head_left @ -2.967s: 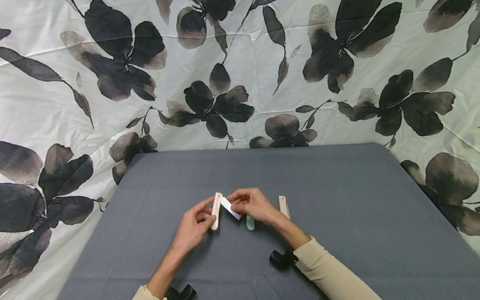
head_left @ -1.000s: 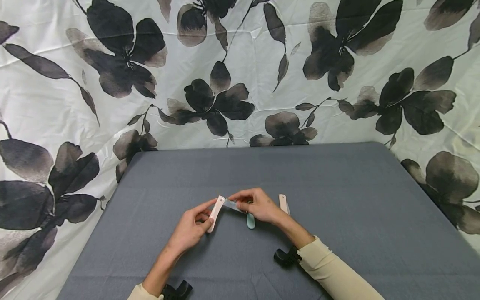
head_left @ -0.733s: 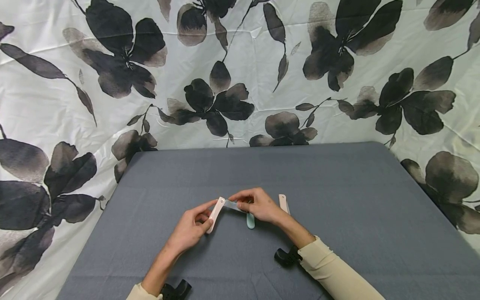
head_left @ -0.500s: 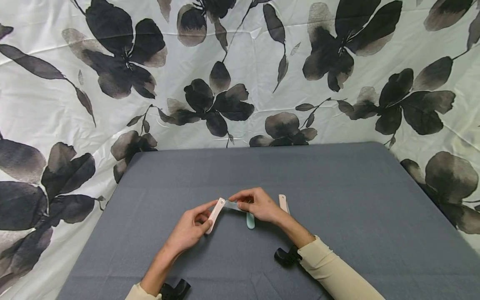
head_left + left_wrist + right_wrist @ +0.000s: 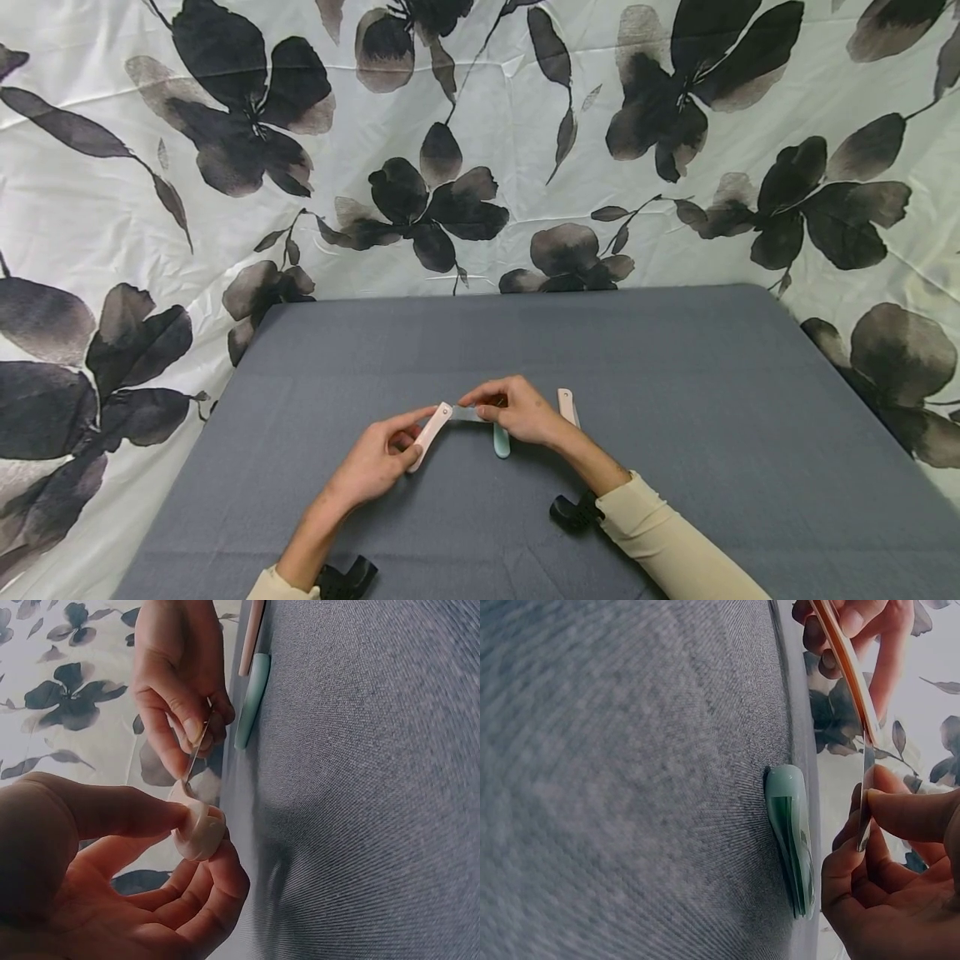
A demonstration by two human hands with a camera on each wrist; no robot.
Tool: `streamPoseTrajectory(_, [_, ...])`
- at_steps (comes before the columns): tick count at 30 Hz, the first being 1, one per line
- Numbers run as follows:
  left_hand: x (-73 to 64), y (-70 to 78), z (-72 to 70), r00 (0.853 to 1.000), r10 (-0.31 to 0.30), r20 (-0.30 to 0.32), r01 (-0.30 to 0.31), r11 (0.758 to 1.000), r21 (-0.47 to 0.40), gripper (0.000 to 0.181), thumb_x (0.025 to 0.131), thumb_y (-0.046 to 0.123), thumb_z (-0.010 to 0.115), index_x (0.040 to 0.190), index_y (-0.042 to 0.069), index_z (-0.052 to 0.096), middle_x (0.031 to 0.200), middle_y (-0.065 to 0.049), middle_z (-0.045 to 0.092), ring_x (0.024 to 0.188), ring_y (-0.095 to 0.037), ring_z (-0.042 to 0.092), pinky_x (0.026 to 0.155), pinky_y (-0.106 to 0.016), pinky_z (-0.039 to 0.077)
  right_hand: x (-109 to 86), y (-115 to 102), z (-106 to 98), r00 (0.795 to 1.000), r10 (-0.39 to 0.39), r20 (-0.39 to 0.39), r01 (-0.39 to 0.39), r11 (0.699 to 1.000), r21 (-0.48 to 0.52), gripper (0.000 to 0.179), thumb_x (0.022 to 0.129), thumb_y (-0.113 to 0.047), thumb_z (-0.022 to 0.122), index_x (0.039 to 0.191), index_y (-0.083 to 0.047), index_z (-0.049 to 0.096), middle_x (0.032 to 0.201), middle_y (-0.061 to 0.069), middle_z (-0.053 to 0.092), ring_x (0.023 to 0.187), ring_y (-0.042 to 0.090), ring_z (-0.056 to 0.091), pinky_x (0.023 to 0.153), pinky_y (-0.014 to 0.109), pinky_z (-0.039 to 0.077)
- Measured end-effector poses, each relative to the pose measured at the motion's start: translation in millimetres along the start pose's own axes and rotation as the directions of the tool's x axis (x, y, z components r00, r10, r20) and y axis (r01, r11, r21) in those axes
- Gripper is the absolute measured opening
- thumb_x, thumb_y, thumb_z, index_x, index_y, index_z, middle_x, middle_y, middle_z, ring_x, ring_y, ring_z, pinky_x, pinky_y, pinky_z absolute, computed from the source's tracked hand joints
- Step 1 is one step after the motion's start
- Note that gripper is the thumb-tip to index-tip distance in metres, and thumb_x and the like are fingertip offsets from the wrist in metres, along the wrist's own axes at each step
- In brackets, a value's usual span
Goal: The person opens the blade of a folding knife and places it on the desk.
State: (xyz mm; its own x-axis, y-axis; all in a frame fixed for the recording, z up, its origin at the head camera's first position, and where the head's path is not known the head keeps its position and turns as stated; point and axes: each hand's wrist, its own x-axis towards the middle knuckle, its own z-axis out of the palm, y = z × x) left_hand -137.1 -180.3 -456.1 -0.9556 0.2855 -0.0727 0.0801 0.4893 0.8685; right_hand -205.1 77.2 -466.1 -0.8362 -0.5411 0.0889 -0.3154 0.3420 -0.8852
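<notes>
My left hand (image 5: pixel 377 460) grips the pale pink handle (image 5: pixel 431 437) of a folding knife between thumb and fingers, above the grey cloth. The knife's metal blade (image 5: pixel 467 413) is swung out to the right from the pivot at the handle's upper end. Thumb and fingers of my right hand (image 5: pixel 519 408) pinch this blade, as the right wrist view also shows. In that view the slot side of the handle looks orange. Below the right hand lies a mint green folding knife (image 5: pixel 786 817), folded, its far end hidden by the hand in the head view.
A second pink folding knife (image 5: pixel 566 406) lies to the right, partly behind the right forearm. Grey cloth (image 5: pixel 675 375) covers the table. A white sheet with dark flowers (image 5: pixel 525 150) hangs behind its far edge. Black wrist cameras (image 5: pixel 573 512) sit under both wrists.
The handle has tilted, its lower end swinging left, while the blade has turned from steeply slanting to nearly level, widening the angle between them. The mint and second pink knives have stayed put.
</notes>
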Motion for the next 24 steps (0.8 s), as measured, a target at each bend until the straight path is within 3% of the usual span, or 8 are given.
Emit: streamPoseTrajectory(24, [-0.4,-0.2,-0.6,0.999,0.005,0.046,-0.010,0.996,0.093,0.056,0.096,-0.005,0.060,0.146,0.020,0.062,0.106,-0.012,0.068,0.078,-0.017,0.058,0.058,-0.027,0.049,0.7,-0.3,-1.0,1.000,-0.010,0.028,0.012,0.998,-0.060,0.024,0.100,-0.001,0.063,0.113,-0.011,0.081,0.113,0.009,0.078,0.092,0.010,0.065,0.078,0.022,0.053])
